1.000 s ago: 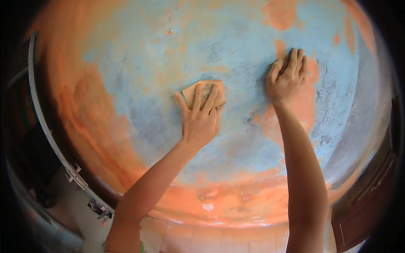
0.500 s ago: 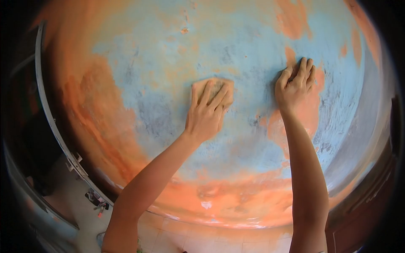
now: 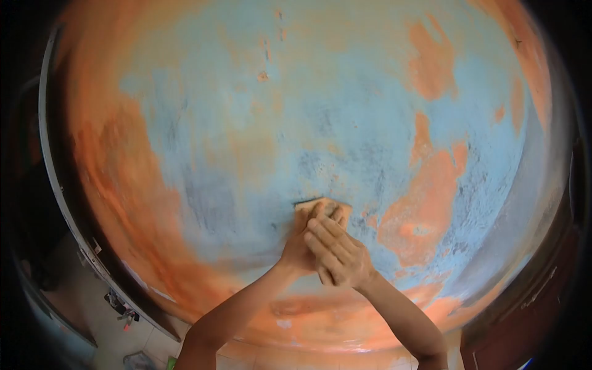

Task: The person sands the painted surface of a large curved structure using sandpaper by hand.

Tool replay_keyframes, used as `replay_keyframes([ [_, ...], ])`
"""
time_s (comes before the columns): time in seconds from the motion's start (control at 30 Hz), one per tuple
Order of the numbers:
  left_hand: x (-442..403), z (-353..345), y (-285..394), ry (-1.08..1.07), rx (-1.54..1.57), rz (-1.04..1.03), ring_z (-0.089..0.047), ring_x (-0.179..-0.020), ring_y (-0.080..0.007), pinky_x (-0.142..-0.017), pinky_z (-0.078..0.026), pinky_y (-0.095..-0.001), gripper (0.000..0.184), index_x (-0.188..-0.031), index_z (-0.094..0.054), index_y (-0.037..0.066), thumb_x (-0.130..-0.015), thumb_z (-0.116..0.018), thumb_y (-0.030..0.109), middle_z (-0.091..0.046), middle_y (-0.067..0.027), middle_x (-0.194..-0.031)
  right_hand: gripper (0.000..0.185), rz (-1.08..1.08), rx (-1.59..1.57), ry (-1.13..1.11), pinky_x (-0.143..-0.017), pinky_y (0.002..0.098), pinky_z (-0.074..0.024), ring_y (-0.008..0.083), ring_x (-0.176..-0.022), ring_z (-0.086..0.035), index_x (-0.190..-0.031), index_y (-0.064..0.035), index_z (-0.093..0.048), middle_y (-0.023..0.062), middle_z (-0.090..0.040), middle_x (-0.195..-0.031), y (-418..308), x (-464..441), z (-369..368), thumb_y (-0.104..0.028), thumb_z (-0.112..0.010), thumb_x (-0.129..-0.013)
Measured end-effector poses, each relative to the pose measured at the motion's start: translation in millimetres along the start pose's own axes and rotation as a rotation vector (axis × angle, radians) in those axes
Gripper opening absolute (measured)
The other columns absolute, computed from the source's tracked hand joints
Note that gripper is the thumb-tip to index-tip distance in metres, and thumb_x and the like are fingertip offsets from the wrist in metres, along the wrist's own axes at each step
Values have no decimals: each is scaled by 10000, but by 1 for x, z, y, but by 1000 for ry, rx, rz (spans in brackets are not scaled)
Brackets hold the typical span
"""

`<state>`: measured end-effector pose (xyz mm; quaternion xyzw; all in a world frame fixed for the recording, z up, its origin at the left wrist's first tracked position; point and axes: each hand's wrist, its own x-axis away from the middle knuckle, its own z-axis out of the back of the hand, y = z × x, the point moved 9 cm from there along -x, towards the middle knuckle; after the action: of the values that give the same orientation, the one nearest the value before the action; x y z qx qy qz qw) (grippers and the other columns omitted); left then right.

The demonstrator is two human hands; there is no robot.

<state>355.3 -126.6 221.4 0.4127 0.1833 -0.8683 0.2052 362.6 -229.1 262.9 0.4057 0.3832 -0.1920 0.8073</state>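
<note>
Tan sheet (image 3: 328, 204), right hand (image 3: 341, 251) atop left (image 3: 298, 248) (seemingly touching)

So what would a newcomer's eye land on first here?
Likely the big surface filling most of the view, patchy blue in the middle with orange around the sides and bottom. Then, just below centre, the right hand overlapping the left hand, with a tan sheet showing at the left hand's fingers.

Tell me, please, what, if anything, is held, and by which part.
The left hand holds a tan, flat, paper-like sheet by its outer face, under the fingers; the right hand overlaps that hand.
</note>
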Motion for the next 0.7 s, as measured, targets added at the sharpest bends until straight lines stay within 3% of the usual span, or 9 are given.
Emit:
replay_keyframes([
  [0.07,5,4,-12,85,148,-7,-403,-1349,-336,-1140,-232,-545,564,-1328,-522,-13,-894,-589,340,-508,-137,-1404,353,-321,-78,73,-908,430,-546,396,-1134,-606,-1202,59,-583,229,-595,-1255,38,7,-8,-30,-547,-863],
  [0.17,22,3,-8,308,14,-334,-595,-1162,-312,-1134,-255,-528,388,-1109,-678,-20,-917,-560,297,-679,-146,-1148,391,-209,8,-24,-961,443,-505,389,-1213,-554,-1252,49,-568,232,-573,-1291,44,15,-22,-141,-542,-912],
  [0.23,26,21,-8,494,32,-270,-685,-985,-298,-1124,-275,-519,330,-935,-742,10,-918,-537,268,-733,-125,-936,451,-190,103,-121,-989,456,-476,390,-1255,-513,-1287,44,-544,234,-538,-1333,44,27,-34,-219,-551,-920],
  [0.37,71,-8,-15,574,-192,1,-454,-1317,-379,-1155,-32,-604,519,-1081,-688,-28,-935,-448,407,-648,-219,-1173,593,-320,169,-101,-995,461,-446,355,-1318,-434,-1292,27,-548,218,-477,-1394,44,28,-44,-430,-560,-913],
  [0.4,80,-25,-22,466,-237,95,-280,-1412,-427,-1143,7,-617,629,-1308,-541,-48,-937,-446,451,-540,-226,-1344,652,-332,238,-103,-997,469,-443,384,-1290,-449,-1319,26,-526,236,-452,-1406,43,30,-47,-465,-584,-894],
  [0.43,83,-30,-21,456,-218,86,-280,-1412,-427,-1143,7,-617,629,-1308,-541,-48,-937,-446,451,-540,-226,-1344,652,-351,248,-111,-997,469,-443,384,-1290,-449,-1319,26,-526,236,-452,-1406,40,29,-50,-465,-584,-894],
  [0.53,87,-29,-28,515,-247,322,-101,-1458,-449,-1128,24,-629,860,-1515,-135,-36,-942,-427,535,-181,-259,-1561,681,-508,247,-17,-1016,494,-417,445,-1306,-408,-1413,-18,-443,283,-369,-1453,46,20,-43,-447,-586,-903],
  [0.63,92,-26,-34,594,-187,439,-150,-1448,-448,-1127,29,-628,805,-1476,-259,-58,-937,-450,508,-258,-300,-1519,626,-573,271,72,-1016,509,-413,448,-1319,-396,-1433,-70,-439,281,-355,-1469,52,15,-36,-336,-607,-893],
  [0.7,98,-26,-31,549,-175,471,-109,-1453,-458,-1120,30,-639,775,-1489,-244,-43,-963,-411,501,-152,-296,-1556,644,-572,275,49,-1015,522,-427,513,-1310,-382,-1412,-111,-481,316,-342,-1465,60,27,-31,-291,-690,-830],
])
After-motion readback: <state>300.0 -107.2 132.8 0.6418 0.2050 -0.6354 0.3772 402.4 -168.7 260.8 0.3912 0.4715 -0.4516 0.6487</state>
